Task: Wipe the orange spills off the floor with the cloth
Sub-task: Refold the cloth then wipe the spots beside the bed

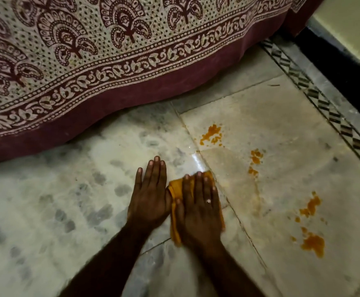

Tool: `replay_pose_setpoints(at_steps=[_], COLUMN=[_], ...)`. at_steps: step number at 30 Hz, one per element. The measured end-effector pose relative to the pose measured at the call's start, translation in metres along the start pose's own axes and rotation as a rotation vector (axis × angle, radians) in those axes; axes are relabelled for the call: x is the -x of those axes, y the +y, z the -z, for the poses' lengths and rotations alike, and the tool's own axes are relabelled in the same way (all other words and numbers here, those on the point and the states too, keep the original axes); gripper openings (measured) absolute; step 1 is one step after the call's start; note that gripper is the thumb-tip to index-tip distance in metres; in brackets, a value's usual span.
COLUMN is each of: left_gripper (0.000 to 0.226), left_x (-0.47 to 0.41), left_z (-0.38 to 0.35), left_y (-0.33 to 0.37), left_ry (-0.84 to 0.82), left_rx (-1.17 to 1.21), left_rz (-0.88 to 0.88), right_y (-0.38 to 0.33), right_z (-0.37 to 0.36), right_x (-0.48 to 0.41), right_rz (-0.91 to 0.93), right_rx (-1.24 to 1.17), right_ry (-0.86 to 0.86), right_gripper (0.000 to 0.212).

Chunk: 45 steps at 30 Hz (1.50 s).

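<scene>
A pale marble floor with grey mottling is spreading across the lower view, its slabs meeting at thin joints; a patterned inlay border of dark and light diamonds is running along the floor's right edge; beyond it a black skirting is meeting a cream wall; a printed maroon-and-cream bedcover is hanging down to the floor's far edge; the light is dim and yellowish.
</scene>
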<state>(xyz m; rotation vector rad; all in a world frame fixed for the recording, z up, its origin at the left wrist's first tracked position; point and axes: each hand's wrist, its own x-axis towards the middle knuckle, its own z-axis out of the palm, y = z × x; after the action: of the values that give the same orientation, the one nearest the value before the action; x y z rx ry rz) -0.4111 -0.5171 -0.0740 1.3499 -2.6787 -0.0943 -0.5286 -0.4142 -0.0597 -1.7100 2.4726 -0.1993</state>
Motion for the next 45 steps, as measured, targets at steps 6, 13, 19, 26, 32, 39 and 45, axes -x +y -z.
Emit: replay_pose_setpoints(at_steps=[6, 13, 19, 26, 32, 39, 45], left_gripper=[0.064, 0.059, 0.031, 0.062, 0.063, 0.057, 0.058], left_x=[-0.002, -0.005, -0.086, -0.099, -0.1, -0.102, -0.104], left_z=[0.0, 0.003, 0.001, -0.011, -0.018, -0.018, -0.02], left_y=[-0.001, 0.0, 0.016, 0.02, 0.017, 0.016, 0.018], left_ry=[-0.048, -0.016, 0.11, 0.048, 0.067, 0.025, 0.021], left_rx=[0.013, 0.089, 0.194, 0.043, 0.006, 0.045, 0.047], left_rz=[-0.01, 0.037, 0.077, -0.004, -0.086, -0.074, -0.062], right_y=[0.041, 0.034, 0.035, 0.08, 0.046, 0.081, 0.047], right_z=[0.015, 0.007, 0.006, 0.015, 0.007, 0.013, 0.005], right_x=[-0.087, 0.019, -0.04, -0.053, -0.08, -0.125, -0.075], right_rz=[-0.022, -0.133, 0.03, -0.233, -0.012, -0.09, -0.194], right_rx=[0.038, 0.053, -0.002, 0.046, -0.002, 0.008, 0.016], right_ry=[-0.016, -0.018, 0.008, 0.057, 0.031, -0.003, 0.061], right_gripper=[0.066, 0.068, 0.065, 0.068, 0.065, 0.065, 0.067])
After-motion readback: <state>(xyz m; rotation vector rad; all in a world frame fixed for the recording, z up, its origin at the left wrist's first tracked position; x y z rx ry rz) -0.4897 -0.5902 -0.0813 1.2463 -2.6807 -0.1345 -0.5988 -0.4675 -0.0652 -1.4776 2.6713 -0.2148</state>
